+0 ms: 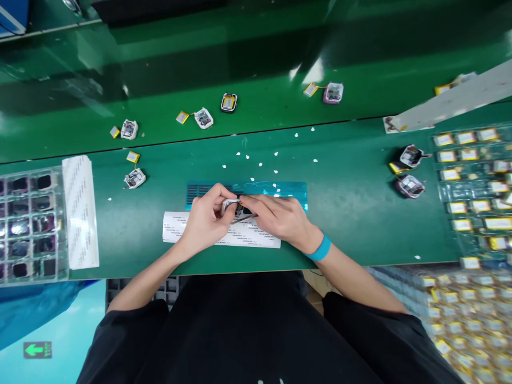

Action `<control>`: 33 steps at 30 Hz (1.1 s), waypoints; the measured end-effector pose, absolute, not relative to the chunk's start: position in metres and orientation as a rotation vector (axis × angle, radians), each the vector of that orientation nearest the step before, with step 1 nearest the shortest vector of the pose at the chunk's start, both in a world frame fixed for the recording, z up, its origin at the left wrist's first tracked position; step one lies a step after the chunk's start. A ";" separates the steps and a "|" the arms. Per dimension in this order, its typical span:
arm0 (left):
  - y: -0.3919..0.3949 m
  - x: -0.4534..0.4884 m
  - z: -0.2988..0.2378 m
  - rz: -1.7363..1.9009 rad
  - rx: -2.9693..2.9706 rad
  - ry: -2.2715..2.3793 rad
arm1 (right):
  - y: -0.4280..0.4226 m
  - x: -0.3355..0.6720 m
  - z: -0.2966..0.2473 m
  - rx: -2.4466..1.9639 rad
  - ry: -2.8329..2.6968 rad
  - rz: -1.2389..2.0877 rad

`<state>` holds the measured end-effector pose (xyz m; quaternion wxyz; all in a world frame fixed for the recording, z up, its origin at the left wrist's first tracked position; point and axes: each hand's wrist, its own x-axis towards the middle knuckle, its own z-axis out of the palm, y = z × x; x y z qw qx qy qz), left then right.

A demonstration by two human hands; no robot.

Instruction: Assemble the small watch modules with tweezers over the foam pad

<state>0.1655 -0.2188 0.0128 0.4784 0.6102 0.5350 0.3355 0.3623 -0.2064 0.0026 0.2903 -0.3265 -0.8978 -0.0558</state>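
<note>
Both hands low centre of frame, close together over the table (352, 197). Left hand (206, 218): thumb and fingers pinched on a small white-cased device (228, 203), part of it hidden by the fingers. Right hand (282, 216): grip closed on a thin dark tool (244, 218), which points left toward the device; fingertips right at the device's edge, can't tell if they press on it. Teal wristband (321, 248) on right wrist.

Device is at frame centre, above a white printed sheet (252, 238). Blue strip (286, 189) with dark bars at its left end lies just behind the sheet. Small white bits (260, 164) scattered above centre, some on the strip.

Upper left to upper centre: open white-cased units (204, 118), yellow-edged battery (182, 117) beside each. Dark-framed unit (229, 102) upper centre, battery sitting inside. Purple-cased unit (333, 93) with its battery further right. Right of centre: white-cased unit (411, 156) near the white post (452, 98), second purple unit (410, 185) just below it.

Left edge: clear tray (62, 272) of dark-faced parts, white paper strip (82, 213) along its right side. Right edge: clear tray (472, 188) with batteries in rows, more batteries (472, 325) lower right, blurred.
</note>
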 end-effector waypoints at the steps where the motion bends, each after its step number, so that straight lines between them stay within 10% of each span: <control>1: -0.220 0.167 0.013 0.836 1.517 1.305 | -0.207 0.361 0.002 -0.872 -2.399 -0.163; 8: -0.225 0.170 0.011 0.976 1.673 1.340 | -0.213 0.360 -0.004 -0.852 -2.403 -0.146; 33: -0.236 0.179 0.005 0.974 1.421 1.224 | -0.192 0.366 0.009 -1.058 -1.529 1.766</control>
